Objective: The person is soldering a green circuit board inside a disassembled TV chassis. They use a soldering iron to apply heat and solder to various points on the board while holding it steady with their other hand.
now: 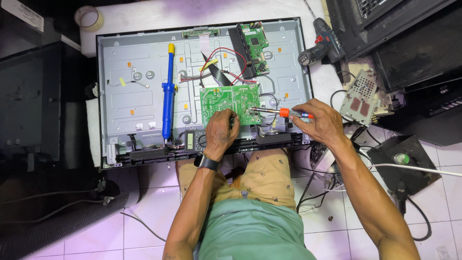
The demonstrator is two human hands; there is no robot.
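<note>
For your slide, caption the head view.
Left hand steadies green circuit board; right hand holds soldering iron to it.

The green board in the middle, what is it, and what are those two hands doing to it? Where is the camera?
The camera sits on the person's head and looks straight down, so you see their own arms and knees. They sit on a tiled floor with the metal back of a flat screen lying open before them. The green board is a plate of tiny electric parts, fixed onto that metal. The left hand, with a dark watch on its wrist, rests on the board's lower edge. The right hand holds a soldering iron with an orange collar, its metal tip touching the board. Nearby lie a blue suction pump, a small meter, a second green board and a cordless drill.
</note>
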